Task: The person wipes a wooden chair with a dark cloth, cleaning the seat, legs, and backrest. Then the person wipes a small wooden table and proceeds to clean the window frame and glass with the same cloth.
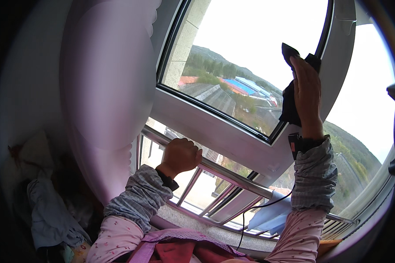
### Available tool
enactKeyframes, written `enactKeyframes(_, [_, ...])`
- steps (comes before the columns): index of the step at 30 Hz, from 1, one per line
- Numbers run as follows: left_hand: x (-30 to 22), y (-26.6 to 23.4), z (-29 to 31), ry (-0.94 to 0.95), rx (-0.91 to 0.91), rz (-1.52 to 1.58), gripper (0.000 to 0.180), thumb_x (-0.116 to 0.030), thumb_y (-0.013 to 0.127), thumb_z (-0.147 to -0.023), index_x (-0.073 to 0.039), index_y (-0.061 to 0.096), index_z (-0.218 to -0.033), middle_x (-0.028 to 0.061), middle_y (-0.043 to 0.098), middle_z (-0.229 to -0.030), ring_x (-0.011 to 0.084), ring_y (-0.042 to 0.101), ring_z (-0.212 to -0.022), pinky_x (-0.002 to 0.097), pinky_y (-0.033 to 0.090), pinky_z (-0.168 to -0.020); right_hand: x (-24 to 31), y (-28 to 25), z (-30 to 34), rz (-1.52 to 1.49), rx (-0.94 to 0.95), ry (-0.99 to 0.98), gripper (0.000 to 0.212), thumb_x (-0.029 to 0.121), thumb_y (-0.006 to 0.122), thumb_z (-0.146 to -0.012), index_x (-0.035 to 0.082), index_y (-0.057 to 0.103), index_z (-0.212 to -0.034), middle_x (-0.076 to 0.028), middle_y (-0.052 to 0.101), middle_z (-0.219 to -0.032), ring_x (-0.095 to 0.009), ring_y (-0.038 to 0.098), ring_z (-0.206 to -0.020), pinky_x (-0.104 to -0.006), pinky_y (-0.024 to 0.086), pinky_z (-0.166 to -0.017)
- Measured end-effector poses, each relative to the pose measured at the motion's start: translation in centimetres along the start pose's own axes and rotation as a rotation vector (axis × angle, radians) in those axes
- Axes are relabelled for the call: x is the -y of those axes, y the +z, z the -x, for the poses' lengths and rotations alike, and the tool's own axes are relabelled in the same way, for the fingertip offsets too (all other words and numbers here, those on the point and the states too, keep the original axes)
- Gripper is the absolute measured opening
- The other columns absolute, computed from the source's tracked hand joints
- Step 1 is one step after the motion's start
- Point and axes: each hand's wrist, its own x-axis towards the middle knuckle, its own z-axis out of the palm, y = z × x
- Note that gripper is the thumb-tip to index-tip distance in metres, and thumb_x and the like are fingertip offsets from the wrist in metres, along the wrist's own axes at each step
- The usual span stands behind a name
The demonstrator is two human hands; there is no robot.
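Observation:
My left hand (180, 157) is wrapped around the metal rail (232, 177) of a guard across the lower window opening. Raised higher, my right hand (308, 94) lies against a black cloth (289, 105), its fingers straight and together. The cloth bunches out on both sides of the palm and covers part of the right side of the white window frame (206, 118) and the edge of the glass (241, 57). The frame appears tilted. Dark bands sit on both wrists, and a black cable hangs by my right forearm.
A pale purple curtain (105, 87) hangs at the left, beside the frame. A light blue cloth (274, 215) lies over the guard, near my right forearm. Clothes (52, 215) are heaped at the lower left. Hills and blue-roofed buildings show outside.

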Motion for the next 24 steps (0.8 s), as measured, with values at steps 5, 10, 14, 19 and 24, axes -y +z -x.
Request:
enactKeyframes(5, [0.1, -0.2, 0.0, 0.004, 0.067, -0.017, 0.033, -0.024, 0.060, -0.085, -0.012, 0.060, -0.054, 0.0049, 0.057, -0.058, 0.0257, 0.061, -0.061, 0.0417, 0.050, -0.060, 0.7, 2.9, -4.4, 0.181, -0.198, 0.139, 0.038, 0.011, 0.060, -0.100, 0.008, 0.056, -0.138, -0.015, 0.061, -0.136, -0.033, 0.055, -0.130, -0.0446, 0.045, -0.110])
enactKeyframes(10, [0.3, -0.2, 0.2, -0.005, 0.072, 0.005, 0.033, -0.026, 0.062, -0.087, -0.010, 0.064, -0.058, 0.0045, 0.061, -0.061, 0.0242, 0.064, -0.065, 0.0404, 0.052, -0.064, 5.1, 9.2, -10.3, 0.098, -0.324, 0.367, 0.033, 0.009, 0.054, -0.100, 0.005, 0.057, -0.133, -0.017, 0.061, -0.134, -0.036, 0.055, -0.129, -0.0463, 0.043, -0.109])
enactKeyframes(14, [0.4, -0.3, 0.2, -0.019, 0.083, 0.037, 0.032, -0.027, 0.064, -0.087, -0.010, 0.066, -0.060, 0.0047, 0.063, -0.064, 0.0243, 0.065, -0.067, 0.0403, 0.053, -0.067, 17.1, 12.8, -10.6, -0.385, -0.159, 0.057, 0.039, 0.003, 0.054, -0.092, 0.008, 0.060, -0.129, -0.012, 0.058, -0.140, -0.032, 0.050, -0.136, -0.0479, 0.038, -0.114])
enactKeyframes(19, [0.4, -0.5, 0.1, -0.028, 0.121, 0.063, 0.036, -0.029, 0.061, -0.090, -0.008, 0.070, -0.062, 0.0072, 0.065, -0.063, 0.0252, 0.065, -0.066, 0.0403, 0.053, -0.068, 21.6, 12.3, -9.4, -0.411, 0.039, -0.281, 0.035, 0.006, 0.058, -0.091, 0.014, 0.067, -0.123, -0.003, 0.061, -0.138, -0.024, 0.052, -0.136, -0.0433, 0.036, -0.118])
enactKeyframes(24, [0.6, -0.3, 0.1, -0.046, 0.153, 0.087, 0.036, -0.029, 0.062, -0.089, -0.008, 0.069, -0.060, 0.0081, 0.064, -0.062, 0.0259, 0.064, -0.064, 0.0409, 0.052, -0.065, 8.4, 10.8, -12.6, 0.142, -0.175, -0.061, 0.040, 0.007, 0.059, -0.093, 0.013, 0.061, -0.132, -0.009, 0.060, -0.137, -0.034, 0.051, -0.133, -0.0471, 0.040, -0.112])
